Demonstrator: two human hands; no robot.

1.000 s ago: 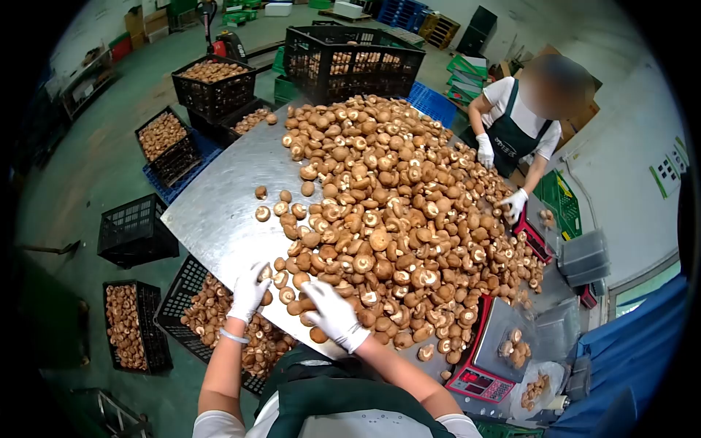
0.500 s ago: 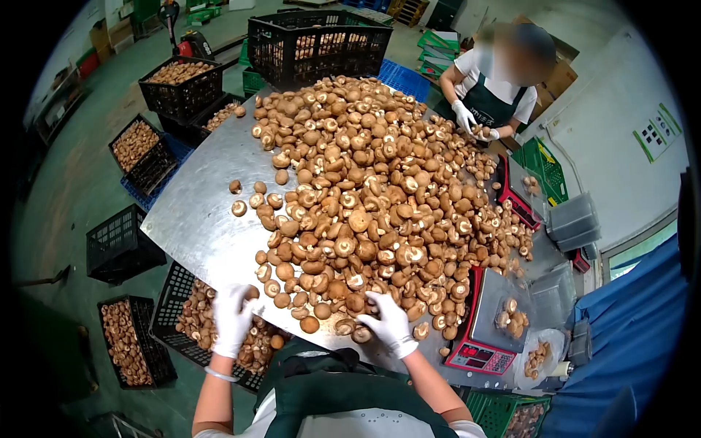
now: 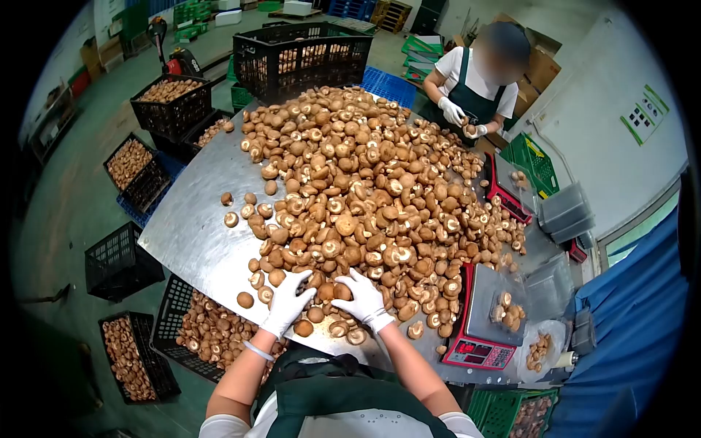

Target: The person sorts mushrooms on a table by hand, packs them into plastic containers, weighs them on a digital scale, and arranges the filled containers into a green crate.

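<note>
A large heap of brown mushrooms (image 3: 365,190) covers much of the metal table (image 3: 182,219). At the heap's near edge my left hand (image 3: 290,299), in a white glove, has its fingers apart against a few mushrooms. Just right of it, my right hand (image 3: 363,298), also gloved, is spread beside mushrooms lying between the two hands. Several loose mushrooms rest near my wrists. Below the table's left edge stands a black crate (image 3: 171,314) holding mushrooms.
A red scale (image 3: 478,314) with a mushroom tray stands at the right, a second scale (image 3: 509,186) behind it. Across the table a person (image 3: 475,95) in white gloves handles mushrooms. Black crates (image 3: 171,109) stand at the left, a green crate (image 3: 511,412) at lower right.
My left hand has moved from the table's left edge over the crate to the heap. My right hand has shifted slightly left and up. The view has shifted, and the co-worker's hands have drawn together.
</note>
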